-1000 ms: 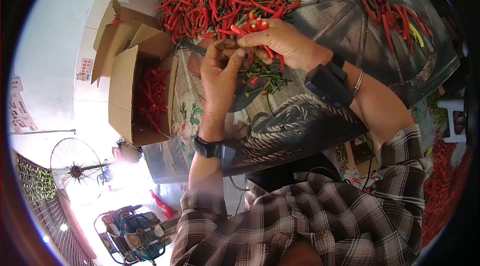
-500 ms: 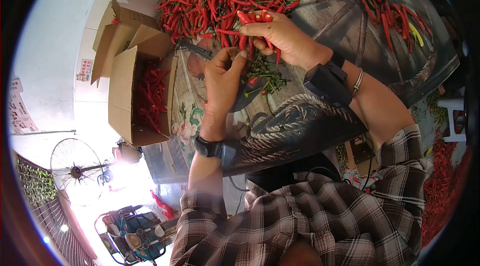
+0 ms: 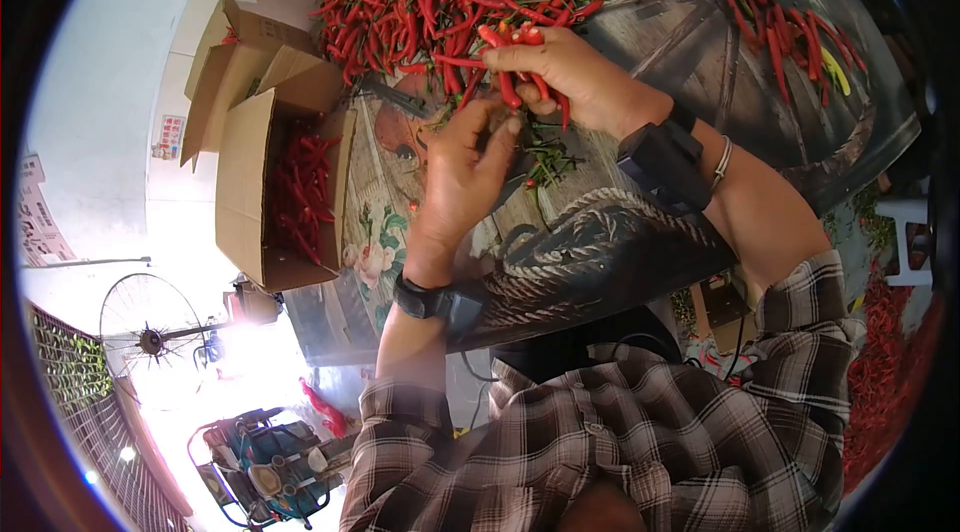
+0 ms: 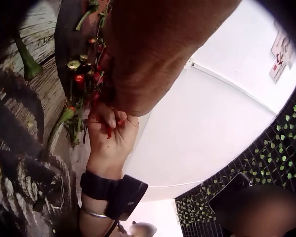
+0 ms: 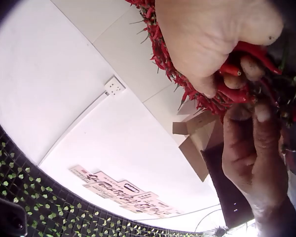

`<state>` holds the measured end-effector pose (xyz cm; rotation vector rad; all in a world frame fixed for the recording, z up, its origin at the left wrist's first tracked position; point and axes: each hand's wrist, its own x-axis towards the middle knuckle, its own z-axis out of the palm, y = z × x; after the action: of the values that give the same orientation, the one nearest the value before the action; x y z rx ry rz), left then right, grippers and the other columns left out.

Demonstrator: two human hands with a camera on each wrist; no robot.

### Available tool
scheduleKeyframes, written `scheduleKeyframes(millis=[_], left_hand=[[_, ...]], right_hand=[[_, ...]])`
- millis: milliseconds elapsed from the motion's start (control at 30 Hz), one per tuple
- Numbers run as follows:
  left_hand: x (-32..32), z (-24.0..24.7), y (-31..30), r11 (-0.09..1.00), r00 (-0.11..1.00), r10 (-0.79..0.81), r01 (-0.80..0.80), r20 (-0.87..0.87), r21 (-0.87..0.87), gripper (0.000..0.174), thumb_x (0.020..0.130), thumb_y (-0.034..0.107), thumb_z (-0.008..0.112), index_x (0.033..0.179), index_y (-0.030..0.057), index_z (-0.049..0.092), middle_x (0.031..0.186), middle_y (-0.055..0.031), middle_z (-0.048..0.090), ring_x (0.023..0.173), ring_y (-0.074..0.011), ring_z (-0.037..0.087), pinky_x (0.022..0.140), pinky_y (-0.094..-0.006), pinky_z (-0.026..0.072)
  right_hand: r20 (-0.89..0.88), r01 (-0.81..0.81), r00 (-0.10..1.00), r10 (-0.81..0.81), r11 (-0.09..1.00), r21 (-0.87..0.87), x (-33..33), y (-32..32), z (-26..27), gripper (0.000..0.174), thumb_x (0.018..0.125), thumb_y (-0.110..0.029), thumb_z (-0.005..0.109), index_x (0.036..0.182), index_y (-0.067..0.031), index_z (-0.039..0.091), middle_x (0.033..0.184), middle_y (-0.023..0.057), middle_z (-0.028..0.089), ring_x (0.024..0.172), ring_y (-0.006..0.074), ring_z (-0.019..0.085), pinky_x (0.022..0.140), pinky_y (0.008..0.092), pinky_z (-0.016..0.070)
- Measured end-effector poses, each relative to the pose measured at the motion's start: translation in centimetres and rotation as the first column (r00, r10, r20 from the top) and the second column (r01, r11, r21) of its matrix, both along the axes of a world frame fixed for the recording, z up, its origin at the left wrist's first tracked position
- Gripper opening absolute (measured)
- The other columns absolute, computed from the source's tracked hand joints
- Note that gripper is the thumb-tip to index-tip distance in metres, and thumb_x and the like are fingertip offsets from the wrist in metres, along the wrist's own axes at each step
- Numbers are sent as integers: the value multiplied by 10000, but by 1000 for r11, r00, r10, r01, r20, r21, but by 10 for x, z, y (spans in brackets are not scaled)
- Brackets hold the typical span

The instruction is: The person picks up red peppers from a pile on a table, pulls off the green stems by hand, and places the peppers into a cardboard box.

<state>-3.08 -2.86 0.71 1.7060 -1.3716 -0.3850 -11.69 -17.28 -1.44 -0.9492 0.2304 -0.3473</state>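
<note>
My right hand grips several red chilies, some poking out past the thumb and others hanging below the fingers. In the right wrist view a chili sticks out of that grip toward the left hand. There the left thumb and forefinger stand right at its end. Seen from the head, my left hand is curled beneath the bunch, thumb near the forefinger; I cannot tell whether a stem is pinched between them. Green stems lie on the table below the hands.
A large heap of red chilies spreads at the table's back. To the left stands an open cardboard box with red chilies inside. A smaller group of chilies, one yellow-green, lies at the right. A white stool is beyond the table.
The left hand came away from the right hand's thumb, then moved rightward to the end of a chili under the bunch. The right hand still holds its chilies and has shifted only slightly.
</note>
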Motion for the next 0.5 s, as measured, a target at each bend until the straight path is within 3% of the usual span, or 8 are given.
scheduleKeyframes(millis=[67,133,233,300,333,400,500], left_hand=[[16,-8,4,996,997,71,-72,11,59,117,876,88,611,926,-15,585,712,-37,559,635,-60,471,568,-232,407],[21,-13,2,983,990,138,-140,27,115,128,876,101,619,926,-14,590,733,-45,579,641,-61,490,575,-234,417],[19,-18,-6,990,988,142,-143,-54,-6,179,844,143,662,914,-13,605,775,-76,600,658,-115,545,596,-267,439],[23,-20,-6,991,965,107,-121,238,49,206,829,151,679,920,-17,599,774,-62,625,659,-111,558,629,-257,457],[22,-19,-6,991,965,107,-121,238,49,206,829,151,679,920,-17,599,774,-62,625,659,-111,558,629,-257,457],[21,-16,-5,995,915,62,-87,399,46,210,811,132,687,929,-16,596,782,-81,624,657,-124,561,629,-256,455],[26,-19,-4,994,903,43,-83,428,75,206,808,127,688,933,-9,598,799,-66,612,689,-105,559,639,-247,451]], right_hand=[[34,87,995,-91,990,112,0,-2,4,169,872,-217,623,819,-58,602,601,-2,544,454,44,467,360,198,294],[9,100,995,-101,992,79,-1,-7,3,203,881,-252,607,796,-68,607,594,-8,535,442,50,446,369,207,289],[112,109,986,-124,986,127,1,-13,-2,248,894,-283,576,785,-62,597,614,-11,528,449,63,403,396,221,284],[101,123,985,-138,982,147,2,-13,-4,248,895,-281,575,784,-60,594,621,-8,528,460,64,407,396,219,284],[89,138,984,-154,976,168,3,-12,-4,248,896,-279,574,784,-58,591,627,-5,528,471,65,411,396,218,284],[74,148,984,-162,975,163,2,-11,-4,246,896,-281,574,790,-59,590,635,-3,530,476,66,412,397,218,288],[77,145,984,-158,978,147,1,-9,-4,240,894,-284,576,801,-63,589,645,1,536,482,69,417,398,220,297]])
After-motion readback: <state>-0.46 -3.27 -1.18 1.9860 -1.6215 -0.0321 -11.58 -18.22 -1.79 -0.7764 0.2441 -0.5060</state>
